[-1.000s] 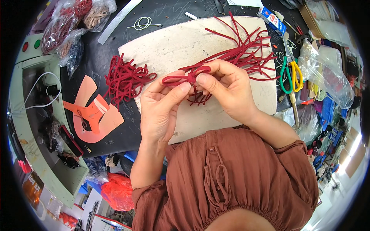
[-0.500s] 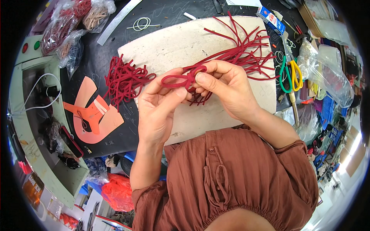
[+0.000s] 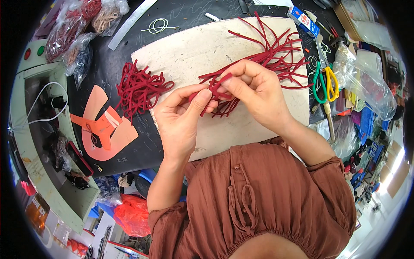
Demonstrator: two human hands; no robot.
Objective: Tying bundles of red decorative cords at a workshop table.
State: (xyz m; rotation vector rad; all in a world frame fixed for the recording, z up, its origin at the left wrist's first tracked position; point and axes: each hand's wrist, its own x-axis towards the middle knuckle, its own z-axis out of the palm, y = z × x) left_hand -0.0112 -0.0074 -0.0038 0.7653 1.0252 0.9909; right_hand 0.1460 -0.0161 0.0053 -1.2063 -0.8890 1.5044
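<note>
Together, my left hand [image 3: 182, 116] and right hand [image 3: 256, 95] pinch matte, slender red cord [image 3: 214, 89], strands crossing, underside hidden.

printed characters, white and red among them, stand on the small blue-and-white box [image 3: 303, 21] at the far right corner of the pale board [image 3: 172, 60], and a line of pale lettering stands on an amber-brown object [image 3: 37, 211] near the lower left rim of the view. on the black tabletop [image 3: 142, 138] there are thin pale scrawled lines, though whether they are writing or scratches cannot be told.
</note>
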